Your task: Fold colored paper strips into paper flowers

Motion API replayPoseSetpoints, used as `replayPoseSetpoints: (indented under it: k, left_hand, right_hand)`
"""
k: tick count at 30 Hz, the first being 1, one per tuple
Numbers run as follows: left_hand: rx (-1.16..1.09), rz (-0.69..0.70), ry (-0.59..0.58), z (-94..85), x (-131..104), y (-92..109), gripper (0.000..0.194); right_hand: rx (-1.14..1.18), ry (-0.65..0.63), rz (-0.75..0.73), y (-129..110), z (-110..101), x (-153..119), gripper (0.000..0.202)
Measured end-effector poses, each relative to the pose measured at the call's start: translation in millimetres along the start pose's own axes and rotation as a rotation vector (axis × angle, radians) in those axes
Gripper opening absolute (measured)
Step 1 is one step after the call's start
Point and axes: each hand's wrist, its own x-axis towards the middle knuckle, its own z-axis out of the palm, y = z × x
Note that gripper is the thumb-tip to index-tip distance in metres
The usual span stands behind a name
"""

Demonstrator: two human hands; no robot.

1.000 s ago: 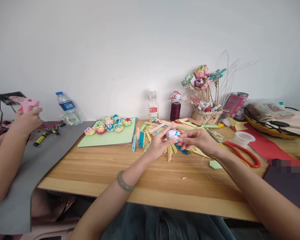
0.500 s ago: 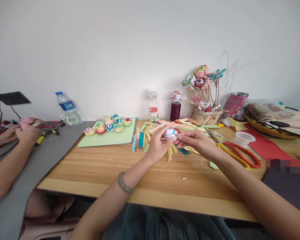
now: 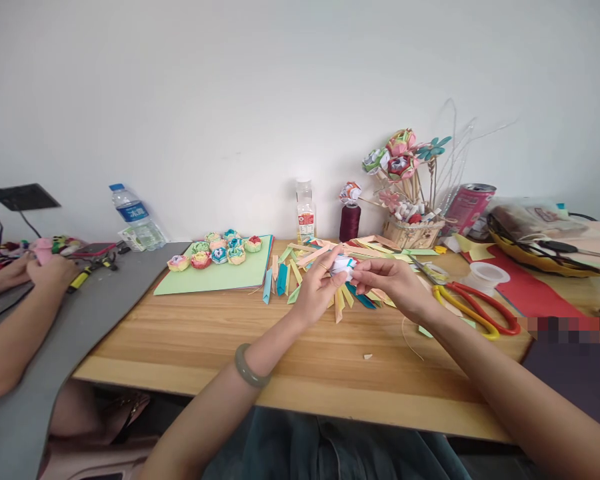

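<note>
Between my two hands is a small white paper flower with a bit of teal on it. My left hand closes around its left side, thumb in front and fingers behind. From the right, the fingertips of my right hand pinch its edge. Folded paper strips in yellow, peach, green and teal lie heaped on the table under and behind my hands. To the left, several finished paper flowers rest on a stack of coloured paper with a light green sheet on top.
Scissors with red and yellow handles lie right of my right forearm. Behind are a clear bottle, a dark red thread spool, a flower basket and a pink can. At far left, another person's hands hold something pink.
The white paper flower has turned slightly between my fingers, and my right fingertips have shifted a little on it. Everything else stays much the same.
</note>
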Motion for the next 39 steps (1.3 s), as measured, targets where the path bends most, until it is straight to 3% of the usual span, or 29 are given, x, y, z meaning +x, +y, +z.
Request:
replayPoseSetpoints:
  k: [7, 15, 29, 39]
  left_hand:
    - [0.113, 0.116, 0.01, -1.0, 2, -7, 0.041]
    - [0.061, 0.117, -0.014, 2.0, 0, -9, 0.04]
    - [0.129, 0.204, 0.013, -0.8, 3, -12, 0.036]
    - [0.137, 0.154, 0.037, 5.2, 0, -16, 0.035]
  right_hand:
    - [-0.025, -0.056, -0.013, 4, -2, 1, 0.029]
    - [0.066, -0.002, 0.04, 0, 0, 2, 0.024]
    - [0.115, -0.026, 0.041, 2, -1, 2, 0.024]
    - [0.117, 0.097, 0.072, 2, 10, 3, 0.029]
